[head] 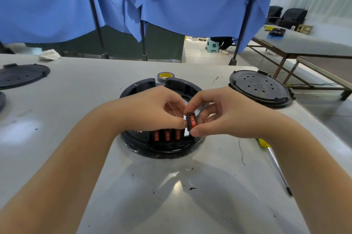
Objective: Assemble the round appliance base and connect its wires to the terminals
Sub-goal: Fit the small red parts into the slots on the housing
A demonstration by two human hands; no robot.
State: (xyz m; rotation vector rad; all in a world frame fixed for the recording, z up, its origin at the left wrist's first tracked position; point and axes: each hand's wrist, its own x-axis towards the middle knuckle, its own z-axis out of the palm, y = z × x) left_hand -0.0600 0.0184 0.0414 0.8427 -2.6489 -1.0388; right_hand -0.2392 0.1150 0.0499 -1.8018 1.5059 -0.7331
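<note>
Right hand (215, 114) pinches a red rocker switch (192, 123), long axis upright, just above the empty fourth slot beside three seated switches (167, 135) in the round base (163, 150); left hand (152, 108) pinches its wire.

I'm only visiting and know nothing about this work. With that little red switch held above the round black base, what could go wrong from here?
1. The red switch is only pinched between the right hand and left hand; it might slip into the round base.
2. The thin wire by the left fingers could kink or pull loose.
3. The screwdriver lies near the right forearm and could get knocked away.
</note>
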